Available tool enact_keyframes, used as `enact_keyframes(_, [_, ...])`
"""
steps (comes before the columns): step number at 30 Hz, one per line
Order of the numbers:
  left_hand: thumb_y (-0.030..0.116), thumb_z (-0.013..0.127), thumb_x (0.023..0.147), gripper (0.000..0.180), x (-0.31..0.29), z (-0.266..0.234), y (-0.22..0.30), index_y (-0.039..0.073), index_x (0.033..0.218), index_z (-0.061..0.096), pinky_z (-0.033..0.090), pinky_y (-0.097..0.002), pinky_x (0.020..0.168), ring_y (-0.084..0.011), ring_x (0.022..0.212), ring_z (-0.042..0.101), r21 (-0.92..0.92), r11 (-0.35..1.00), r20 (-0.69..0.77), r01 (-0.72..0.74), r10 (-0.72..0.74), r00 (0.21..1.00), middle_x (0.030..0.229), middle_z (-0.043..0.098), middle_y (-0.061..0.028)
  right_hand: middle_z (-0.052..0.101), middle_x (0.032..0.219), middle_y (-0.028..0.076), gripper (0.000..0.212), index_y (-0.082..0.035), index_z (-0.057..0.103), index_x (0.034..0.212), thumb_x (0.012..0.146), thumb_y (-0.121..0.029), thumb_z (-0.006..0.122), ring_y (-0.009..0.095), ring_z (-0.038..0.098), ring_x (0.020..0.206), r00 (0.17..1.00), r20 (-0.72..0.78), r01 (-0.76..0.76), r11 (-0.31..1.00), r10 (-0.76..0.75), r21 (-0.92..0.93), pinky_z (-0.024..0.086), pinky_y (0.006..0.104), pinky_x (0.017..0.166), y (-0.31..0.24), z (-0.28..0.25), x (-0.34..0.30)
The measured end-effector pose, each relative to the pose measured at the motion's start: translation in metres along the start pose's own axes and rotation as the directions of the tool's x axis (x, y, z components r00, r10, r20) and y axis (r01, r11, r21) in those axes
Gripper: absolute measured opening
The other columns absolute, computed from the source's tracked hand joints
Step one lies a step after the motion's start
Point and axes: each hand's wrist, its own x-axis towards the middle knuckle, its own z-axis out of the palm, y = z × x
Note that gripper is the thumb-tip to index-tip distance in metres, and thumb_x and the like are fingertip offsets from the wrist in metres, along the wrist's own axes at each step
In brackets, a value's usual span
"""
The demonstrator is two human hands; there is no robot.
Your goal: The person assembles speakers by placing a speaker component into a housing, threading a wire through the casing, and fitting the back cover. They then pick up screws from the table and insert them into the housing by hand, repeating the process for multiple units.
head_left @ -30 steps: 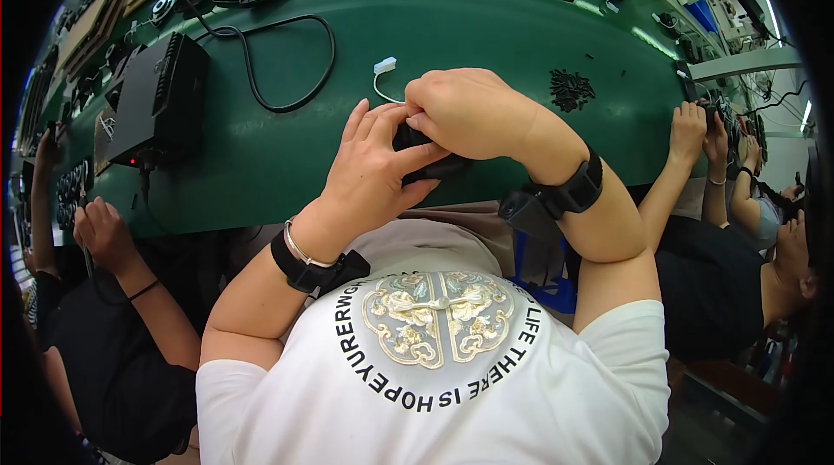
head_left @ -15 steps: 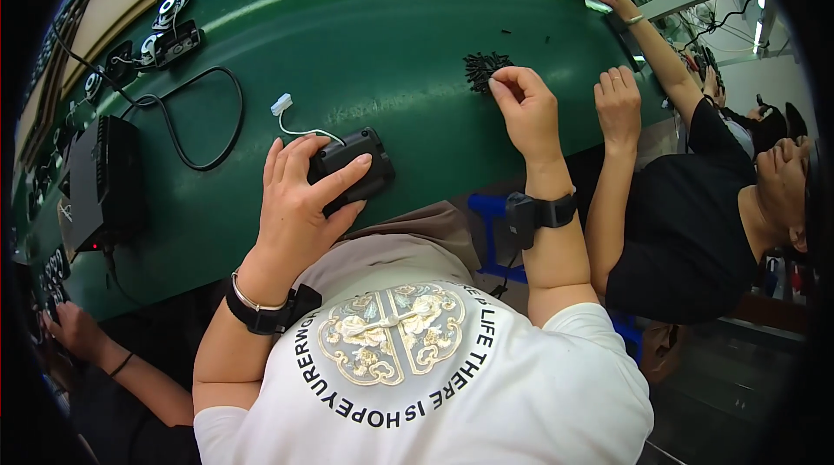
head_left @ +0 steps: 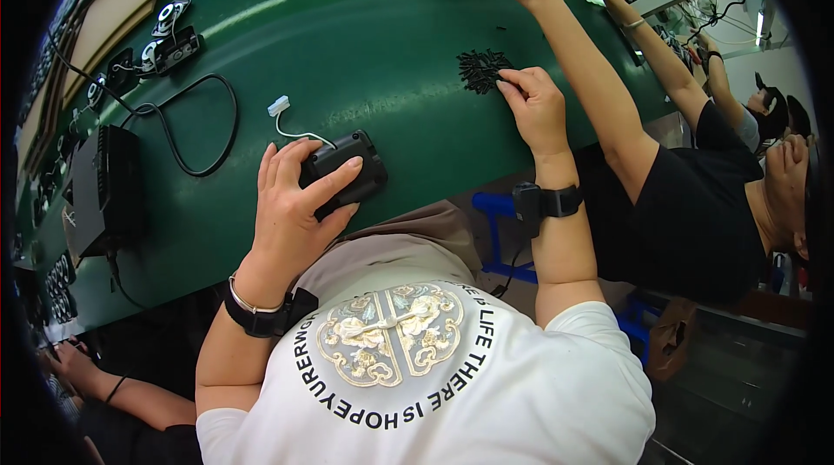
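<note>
Black boxy module (head_left: 346,175) with white-plugged lead lies flat near pile of small black screws (head_left: 483,69)

Left hand (head_left: 291,204) clasps black module (head_left: 346,171); right hand (head_left: 532,104) touches screws (head_left: 483,69).
</note>
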Motion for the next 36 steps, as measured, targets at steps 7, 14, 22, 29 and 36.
enact_keyframes(7, [0.015, 0.084, 0.065, 0.058, -0.001, 0.004, -0.005, 0.029, 0.119, 0.069, 0.031, -0.0574, 0.11, -0.0344, 0.119, 0.052, -0.014, 1.0, -0.022, -0.014, 0.013, 1.0, 0.124, 0.054, -0.0156, 0.062, 0.084, 0.006, 0.013, 0.0, 0.07, 0.093, 0.081, -0.001, 0.074, 0.012, 0.056, 0.069, 0.996, -0.084, 0.024, 0.965, -0.002, 0.262, 0.046, 0.0254, 0.061, -0.048, 0.0, -0.012])
enact_keyframes(14, [0.018, 0.084, 0.065, 0.056, -0.001, 0.007, -0.006, 0.031, 0.118, 0.07, 0.031, -0.057, 0.11, -0.0326, 0.118, 0.053, -0.005, 1.0, -0.067, -0.005, 0.004, 0.998, 0.122, 0.056, -0.0143, 0.061, 0.082, 0.003, 0.019, -0.005, 0.067, 0.086, 0.071, -0.002, 0.079, 0.021, 0.057, 0.069, 0.732, -0.024, 0.635, 0.669, -0.681, 0.386, 0.043, 0.033, 0.064, -0.149, 0.041, -0.04])
enact_keyframes(22, [0.019, 0.083, 0.063, 0.056, -0.005, 0.009, -0.008, 0.031, 0.117, 0.071, 0.033, -0.0576, 0.109, -0.0308, 0.117, 0.053, 0.007, 1.0, -0.09, -0.007, 0.007, 0.996, 0.119, 0.058, -0.0132, 0.06, 0.081, 0.003, 0.021, -0.006, 0.069, 0.082, 0.064, -0.007, 0.078, 0.021, 0.057, 0.07, 0.624, 0.024, 0.735, 0.598, -0.781, 0.321, 0.042, 0.0342, 0.066, -0.153, 0.065, -0.041])
enact_keyframes(29, [0.019, 0.084, 0.063, 0.056, -0.005, 0.011, -0.011, 0.03, 0.116, 0.071, 0.033, -0.0577, 0.109, -0.0304, 0.118, 0.053, -0.013, 1.0, -0.095, -0.01, 0.009, 0.995, 0.119, 0.058, -0.0129, 0.061, 0.084, 0.004, 0.022, -0.005, 0.071, 0.088, 0.066, -0.004, 0.076, 0.021, 0.058, 0.071, 0.607, 0.071, 0.763, 0.605, -0.792, 0.226, 0.043, 0.0345, 0.067, -0.153, 0.056, -0.046])
enact_keyframes(36, [0.02, 0.085, 0.063, 0.056, 0.0, 0.0, -0.005, 0.03, 0.117, 0.07, 0.033, -0.0563, 0.109, -0.0308, 0.118, 0.053, -0.003, 1.0, -0.033, -0.028, 0.027, 0.999, 0.118, 0.058, -0.0131, 0.062, 0.087, 0.005, 0.015, -0.001, 0.07, 0.097, 0.083, 0.001, 0.069, 0.017, 0.057, 0.071, 0.792, 0.012, 0.579, 0.758, -0.61, 0.3, 0.044, 0.0278, 0.065, -0.115, 0.025, -0.002])
